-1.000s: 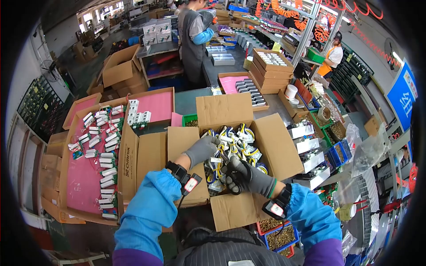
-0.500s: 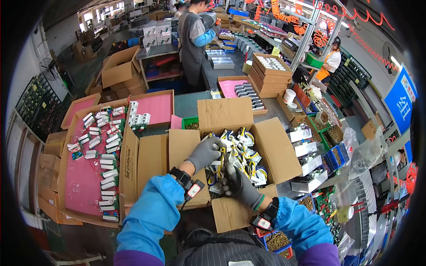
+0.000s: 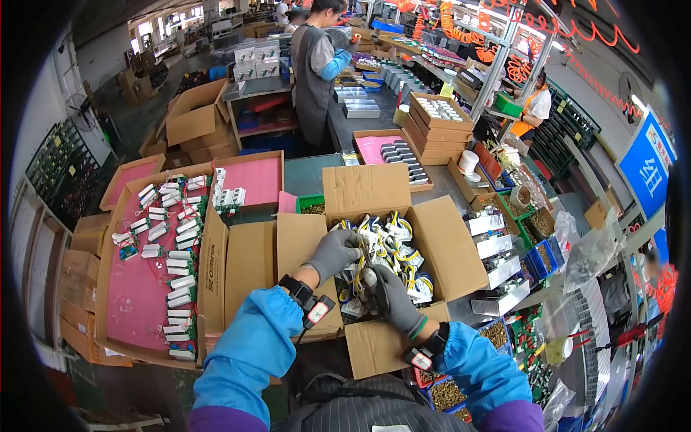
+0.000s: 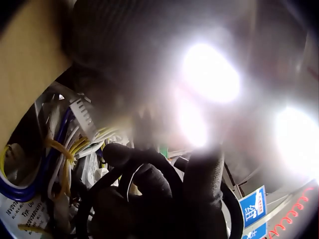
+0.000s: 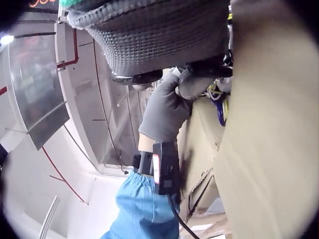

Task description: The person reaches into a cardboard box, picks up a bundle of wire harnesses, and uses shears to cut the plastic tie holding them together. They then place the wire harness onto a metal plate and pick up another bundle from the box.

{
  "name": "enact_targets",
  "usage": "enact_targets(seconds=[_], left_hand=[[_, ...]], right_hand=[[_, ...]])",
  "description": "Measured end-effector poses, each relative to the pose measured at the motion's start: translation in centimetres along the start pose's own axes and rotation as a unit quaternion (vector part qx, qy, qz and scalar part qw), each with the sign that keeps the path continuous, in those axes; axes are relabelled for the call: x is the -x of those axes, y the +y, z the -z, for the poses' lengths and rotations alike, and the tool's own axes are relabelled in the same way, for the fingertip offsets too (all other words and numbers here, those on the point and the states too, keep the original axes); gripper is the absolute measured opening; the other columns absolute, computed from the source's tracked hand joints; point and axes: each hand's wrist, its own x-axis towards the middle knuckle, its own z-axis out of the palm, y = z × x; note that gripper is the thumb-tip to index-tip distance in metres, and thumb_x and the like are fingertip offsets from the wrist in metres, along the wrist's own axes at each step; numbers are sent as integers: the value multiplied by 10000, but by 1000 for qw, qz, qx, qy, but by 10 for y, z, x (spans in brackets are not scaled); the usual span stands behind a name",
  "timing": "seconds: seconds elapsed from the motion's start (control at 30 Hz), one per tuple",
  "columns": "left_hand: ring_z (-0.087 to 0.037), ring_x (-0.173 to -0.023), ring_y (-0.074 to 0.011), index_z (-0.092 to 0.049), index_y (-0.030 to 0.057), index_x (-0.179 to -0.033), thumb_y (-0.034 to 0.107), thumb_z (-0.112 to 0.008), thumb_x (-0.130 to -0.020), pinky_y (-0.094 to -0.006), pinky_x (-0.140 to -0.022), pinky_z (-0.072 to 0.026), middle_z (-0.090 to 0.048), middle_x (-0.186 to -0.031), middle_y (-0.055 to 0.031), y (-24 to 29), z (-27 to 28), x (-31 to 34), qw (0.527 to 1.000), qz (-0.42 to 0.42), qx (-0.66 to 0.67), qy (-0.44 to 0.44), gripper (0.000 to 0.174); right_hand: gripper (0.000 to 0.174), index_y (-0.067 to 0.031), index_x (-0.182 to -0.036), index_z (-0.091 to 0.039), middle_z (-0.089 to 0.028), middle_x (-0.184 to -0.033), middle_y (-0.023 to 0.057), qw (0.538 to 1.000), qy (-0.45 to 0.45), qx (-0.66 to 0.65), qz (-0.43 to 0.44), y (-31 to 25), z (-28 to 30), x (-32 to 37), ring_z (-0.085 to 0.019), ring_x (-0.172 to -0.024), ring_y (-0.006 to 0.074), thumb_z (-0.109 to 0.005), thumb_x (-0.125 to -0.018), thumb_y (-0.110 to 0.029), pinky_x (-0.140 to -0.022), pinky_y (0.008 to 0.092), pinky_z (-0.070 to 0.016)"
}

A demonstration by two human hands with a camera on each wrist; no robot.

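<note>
An open cardboard box holds white parts with bundled yellow, blue and white wires. Over its left side, the gloved left hand pinches a wired piece, its details hidden by the fingers. The gloved right hand grips black-handled scissors; their dark finger loops show around its fingers in the left wrist view. Both hands nearly meet above the bundles. In the right wrist view the left hand lies beyond the right hand, beside blue and yellow wires.
To the left stands a pink-lined tray with white-and-green parts. Silver cases line the box's right side, near blue bins of small brass-coloured pieces. A person stands at the far bench, another at the right.
The right hand has moved a little up and left, closer to the left hand, and its scissors have turned more upright. The left hand has shifted slightly right. The far person's arms have moved.
</note>
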Motion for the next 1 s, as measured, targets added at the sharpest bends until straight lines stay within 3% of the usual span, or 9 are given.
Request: enact_targets(seconds=[0.13, 0.23, 0.37, 0.53, 0.6, 0.73, 0.8, 0.83, 1.0], left_hand=[[-638, -837, -158, -699, -24, -1089, 129, -727, -874, -330, -781, -526, -694, -925, -83, 4, 1, 0, 999, 19, -26, 17, 266], [-639, -818, -161, -693, -25, -1078, 122, -718, -886, -327, -755, -528, -689, -907, -72, -4, 1, -2, 1000, 26, -1, -4, 243], [-652, -812, -142, -656, -5, -1048, 120, -684, -923, -284, -689, -537, -678, -882, -75, -9, 8, -4, 998, 39, 57, 11, 179], [-648, -790, -135, -584, 22, -1083, 64, -594, -966, -281, -698, -572, -661, -949, -87, 25, 39, 14, 969, 37, 231, 81, 125], [-645, -786, -140, -566, 28, -1099, 41, -564, -974, -292, -719, -585, -656, -980, -90, 33, 40, 24, 957, 48, 269, 95, 126], [-644, -814, -144, -591, 42, -1123, 26, -547, -970, -290, -759, -578, -649, -1004, -54, 27, 30, 41, 986, 41, 161, -5, 160], [-640, -806, -131, -640, 29, -1107, 39, -567, -950, -291, -742, -561, -647, -961, -39, 25, 21, 52, 997, 48, -8, -62, 173], [-646, -767, -164, -694, 14, -1048, 84, -614, -904, -320, -725, -547, -669, -865, -85, 24, 18, 57, 997, 30, -47, -49, 180], [-679, -800, -341, -743, 23, -955, 160, -670, -833, -422, -779, -541, -700, -840, -200, 19, 0, 60, 971, -54, -231, 25, 197]], right_hand=[[455, -85, -1170, -576, -506, -752, -26, 999, 10, 50, 14, -8, 6, -14, -514, -552, 71, -589, -1002, -507, -484, 224, -425], [518, -88, -1068, -561, -479, -716, -25, 996, -22, -83, -25, -9, 7, -30, -442, -513, 76, -524, -1000, -601, -463, 231, -372], [541, -88, -1049, -554, -486, -720, -39, 995, -93, -6, 23, -55, 22, -21, -427, -564, 47, -497, -1002, -623, -468, 226, -343], [647, -52, -1131, -563, -580, -771, 16, 971, -206, 98, -74, -73, 49, 25, -604, -640, 118, -405, -1003, -667, -574, 264, -524], [655, -47, -1140, -568, -615, -792, 41, 951, -248, 70, -171, -57, 55, 29, -637, -657, 145, -422, -995, -669, -587, 285, -546], [630, -60, -1153, -572, -629, -780, 48, 944, -231, -2, -237, -35, 48, 27, -640, -641, 141, -444, -997, -657, -568, 284, -547], [614, -78, -1181, -574, -625, -768, 36, 941, -231, -33, -243, -39, 45, 25, -629, -617, 126, -458, -995, -651, -553, 271, -538], [607, -86, -1194, -574, -620, -763, 30, 936, -240, -45, -253, -37, 45, 22, -621, -607, 119, -463, -995, -648, -545, 263, -532], [588, -94, -1189, -576, -603, -744, 20, 929, -236, -64, -276, -39, 40, 21, -591, -571, 103, -458, -1002, -639, -515, 246, -506]])
